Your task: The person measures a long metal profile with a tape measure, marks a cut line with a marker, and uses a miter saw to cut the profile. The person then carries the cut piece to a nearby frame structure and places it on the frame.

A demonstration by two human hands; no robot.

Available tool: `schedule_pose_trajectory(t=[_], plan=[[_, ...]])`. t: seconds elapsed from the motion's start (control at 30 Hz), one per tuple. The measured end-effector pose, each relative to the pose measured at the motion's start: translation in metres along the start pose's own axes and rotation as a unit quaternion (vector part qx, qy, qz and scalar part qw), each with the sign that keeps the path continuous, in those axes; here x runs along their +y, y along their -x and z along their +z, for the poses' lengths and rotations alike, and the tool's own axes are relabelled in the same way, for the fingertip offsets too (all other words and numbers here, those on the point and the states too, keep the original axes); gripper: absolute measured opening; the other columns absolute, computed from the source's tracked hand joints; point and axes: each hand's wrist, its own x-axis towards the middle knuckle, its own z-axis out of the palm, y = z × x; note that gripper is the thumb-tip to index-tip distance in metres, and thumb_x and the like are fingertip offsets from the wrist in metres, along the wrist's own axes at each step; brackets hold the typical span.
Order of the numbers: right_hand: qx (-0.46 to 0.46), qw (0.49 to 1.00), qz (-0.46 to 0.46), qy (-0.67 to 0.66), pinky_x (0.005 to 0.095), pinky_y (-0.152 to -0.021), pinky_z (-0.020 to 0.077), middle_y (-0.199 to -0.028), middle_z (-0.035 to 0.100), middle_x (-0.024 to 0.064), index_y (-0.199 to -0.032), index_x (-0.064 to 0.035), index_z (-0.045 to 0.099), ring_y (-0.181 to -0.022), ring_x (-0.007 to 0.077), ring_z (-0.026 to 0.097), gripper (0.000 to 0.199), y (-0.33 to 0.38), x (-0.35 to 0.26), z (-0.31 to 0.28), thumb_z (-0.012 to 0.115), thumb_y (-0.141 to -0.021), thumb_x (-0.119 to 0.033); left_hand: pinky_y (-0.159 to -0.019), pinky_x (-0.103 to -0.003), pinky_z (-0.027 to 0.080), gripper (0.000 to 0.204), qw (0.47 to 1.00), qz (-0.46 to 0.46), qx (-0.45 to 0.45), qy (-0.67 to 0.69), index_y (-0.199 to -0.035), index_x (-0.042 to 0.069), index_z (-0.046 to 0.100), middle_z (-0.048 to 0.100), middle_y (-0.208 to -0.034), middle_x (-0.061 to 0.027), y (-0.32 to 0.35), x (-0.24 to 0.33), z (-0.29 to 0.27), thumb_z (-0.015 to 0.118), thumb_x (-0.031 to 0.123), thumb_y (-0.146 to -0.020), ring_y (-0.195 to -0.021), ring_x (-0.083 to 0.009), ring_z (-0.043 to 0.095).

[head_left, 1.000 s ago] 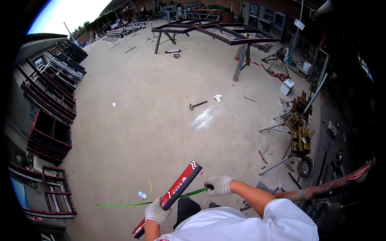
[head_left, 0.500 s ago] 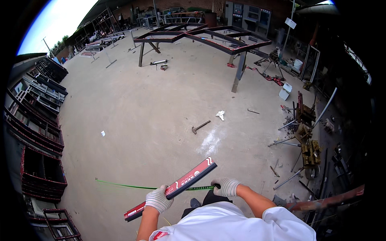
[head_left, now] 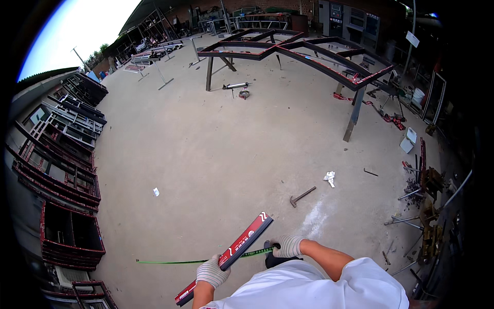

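My left hand [head_left: 212,273], in a striped white work glove, is closed round a length of dark metal profile [head_left: 247,238] with red film on one face. The profile slants from lower left to upper right in front of my body. My right hand [head_left: 288,246], gloved alike, grips the case end of a tape measure, whose case is mostly hidden by the fingers. The tape's green blade [head_left: 170,262] runs out to the left, passing by the profile and my left hand, and its free end hangs past them.
A claw hammer [head_left: 302,196] and a crumpled white scrap [head_left: 330,178] lie on the concrete floor ahead. Further off, dark welded frames [head_left: 267,51] rest on legs. Stacked frames [head_left: 69,234] line the left side. Metal stands and vises [head_left: 427,219] crowd the right.
The view has turned left, so the floor things and frames sit further right. Both hands keep their grip on the profile and tape measure, and the profile is slightly steeper.
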Motion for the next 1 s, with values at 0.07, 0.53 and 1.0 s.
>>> schedule_pose_trajectory(t=[0.07,0.53,1.0], plan=[[-0.014,0.999,-0.025,0.028,0.0486,-0.087,0.0545,-0.105,0.073,0.0253,-0.120,-0.0047,0.071,-0.099,0.0418,0.071,0.044,-0.050,-0.024,-0.054,0.058,-0.087,-0.030,-0.089,-0.044,0.057,0.057,1.000,-0.008,0.012,0.008,-0.133,0.013,0.062,0.076,-0.101,-0.0202,-0.040,0.001,-0.037,0.070,0.039,-0.083,-0.097,-0.0378,0.074],[0.007,0.999,0.043,0.023,0.0476,-0.087,0.0547,-0.105,0.075,0.0211,-0.119,-0.0088,0.072,-0.099,0.0396,0.071,0.043,-0.346,-0.057,-0.300,0.058,-0.088,-0.035,-0.087,-0.046,0.058,0.052,0.999,0.032,-0.005,0.032,-0.128,0.012,0.064,0.075,-0.098,-0.0210,-0.398,0.008,-0.252,0.071,0.038,-0.083,-0.094,-0.0399,0.073],[0.084,0.987,0.113,-0.074,0.0453,-0.091,0.0542,-0.112,0.074,0.0199,-0.125,-0.0097,0.071,-0.106,0.0371,0.070,0.044,-0.606,-0.083,-0.559,0.059,-0.089,-0.032,-0.085,-0.046,0.058,0.047,0.989,0.139,-0.016,-0.046,-0.122,0.010,0.065,0.075,-0.099,-0.0205,-0.759,0.052,-0.525,0.071,0.038,-0.085,-0.094,-0.0391,0.073]])
